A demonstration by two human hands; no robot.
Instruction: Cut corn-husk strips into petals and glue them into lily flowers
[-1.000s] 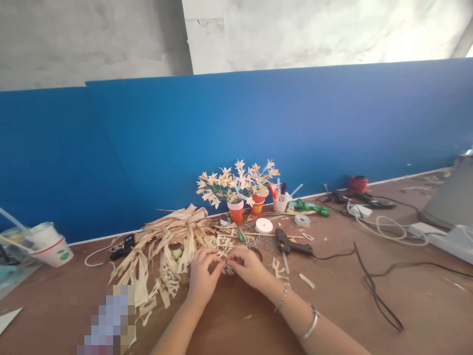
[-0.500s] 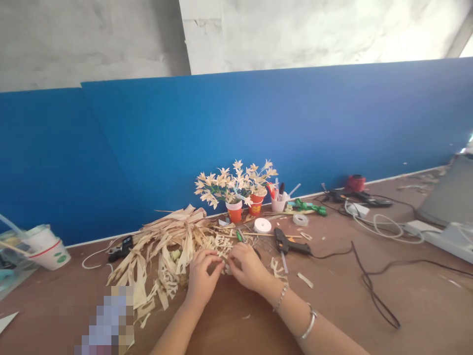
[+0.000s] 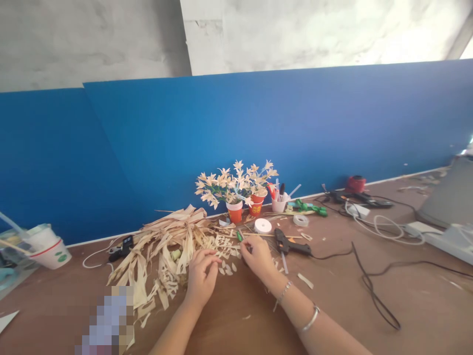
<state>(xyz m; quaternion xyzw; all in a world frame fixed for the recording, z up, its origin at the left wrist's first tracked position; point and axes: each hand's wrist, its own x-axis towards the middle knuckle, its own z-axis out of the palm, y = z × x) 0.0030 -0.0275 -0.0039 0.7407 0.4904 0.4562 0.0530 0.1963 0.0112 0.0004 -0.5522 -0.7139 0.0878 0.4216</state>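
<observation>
Several small pale petal-shaped pieces lie on the table between my hands. My left hand is just left of them, thumb and fingertips drawn together; anything in the pinch is too small to make out. To their right, my right hand, with bracelets at the wrist, has its fingers curled down near a green-handled tool. What those fingers hold, if anything, is hidden. Cut husk-like scraps lie just beyond the petals. A large heap of dry, pale husk strips spreads to the left of my left hand.
Pale artificial flowers stand in red cups by the blue partition. A white tape roll and black glue gun lie right of centre. Cords cross the right side. A white cup stands far left.
My right hand has moved right and slightly away from me, leaving a gap between the hands where the petal pieces now show. My left hand has barely moved.
</observation>
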